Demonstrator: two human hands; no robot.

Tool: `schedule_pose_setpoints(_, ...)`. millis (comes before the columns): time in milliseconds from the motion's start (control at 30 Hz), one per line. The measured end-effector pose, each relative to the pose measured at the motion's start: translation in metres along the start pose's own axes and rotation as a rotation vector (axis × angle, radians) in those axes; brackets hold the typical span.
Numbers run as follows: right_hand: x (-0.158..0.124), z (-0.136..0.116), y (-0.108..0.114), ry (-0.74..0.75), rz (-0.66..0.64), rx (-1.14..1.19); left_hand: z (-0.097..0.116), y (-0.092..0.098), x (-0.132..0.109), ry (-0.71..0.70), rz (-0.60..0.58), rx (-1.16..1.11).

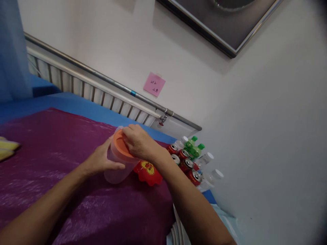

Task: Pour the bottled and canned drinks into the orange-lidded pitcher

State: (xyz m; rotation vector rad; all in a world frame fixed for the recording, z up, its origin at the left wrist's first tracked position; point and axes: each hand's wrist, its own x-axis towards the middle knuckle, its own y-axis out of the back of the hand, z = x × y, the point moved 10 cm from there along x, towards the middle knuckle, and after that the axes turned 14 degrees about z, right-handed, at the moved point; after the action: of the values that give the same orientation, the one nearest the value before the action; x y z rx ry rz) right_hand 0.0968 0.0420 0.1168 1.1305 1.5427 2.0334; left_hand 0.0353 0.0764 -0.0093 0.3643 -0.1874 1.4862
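Observation:
A translucent plastic pitcher [114,175] with an orange lid [119,144] stands slightly tilted in view on the purple sheet. Around its left side wraps my left hand [101,159], with the thumb on the near wall and the other fingers mostly hidden behind. My right hand [140,142] is closed on the lid from above, its fingertips hidden against the orange top. Just right of the pitcher lies a red scalloped dish [147,173] with a yellow printed design, partly covered by my right forearm.
Several drink cans [188,165] and plastic bottles [198,150] crowd the right corner by the wall. A yellow cloth-like item [7,149] lies at the far left of the purple sheet [51,153]. Behind runs a radiator [87,92] with a pipe; a pink note [154,84] hangs above.

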Motion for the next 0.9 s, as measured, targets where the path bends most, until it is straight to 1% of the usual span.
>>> schedule_pose_setpoints(200, -0.003, 0.003, 0.002, -0.048, 0.030, 0.003, 0.004, -0.002, -0.002, -0.009, -0.025, -0.022)
schedule_pose_setpoints(333, 0.001, 0.004, -0.001, -0.060, 0.001, 0.016, 0.008, 0.000, -0.002, -0.012, -0.012, -0.015)
schedule_pose_setpoints(433, -0.002, 0.004, -0.002, -0.069, -0.016, 0.007, 0.008, -0.003, -0.003, -0.002, -0.033, -0.030)
schedule_pose_setpoints(500, -0.006, 0.005, 0.004, -0.109, 0.013, -0.009, 0.008, -0.004, -0.004, 0.008, -0.046, -0.047)
schedule_pose_setpoints(567, -0.012, 0.011, 0.015, -0.215, 0.043, -0.081, 0.009, -0.006, -0.005, 0.008, -0.054, -0.064)
schedule_pose_setpoints(633, -0.021, 0.020, 0.023, -0.354, -0.005, -0.167, 0.011, -0.006, -0.005, 0.009, -0.053, -0.075)
schedule_pose_setpoints(700, -0.030, 0.025, 0.022, -0.447, -0.125, -0.178, 0.012, -0.005, -0.005, 0.016, -0.046, -0.077)
schedule_pose_setpoints(767, -0.033, 0.025, 0.019, -0.464, -0.203, -0.129, 0.012, -0.005, -0.005, 0.024, -0.044, -0.082)
schedule_pose_setpoints(800, -0.033, 0.024, 0.019, -0.456, -0.209, -0.113, 0.012, -0.005, -0.005, 0.023, -0.047, -0.087)
schedule_pose_setpoints(900, -0.031, 0.026, 0.020, -0.431, -0.162, -0.121, 0.012, -0.006, -0.006, 0.013, -0.063, -0.096)
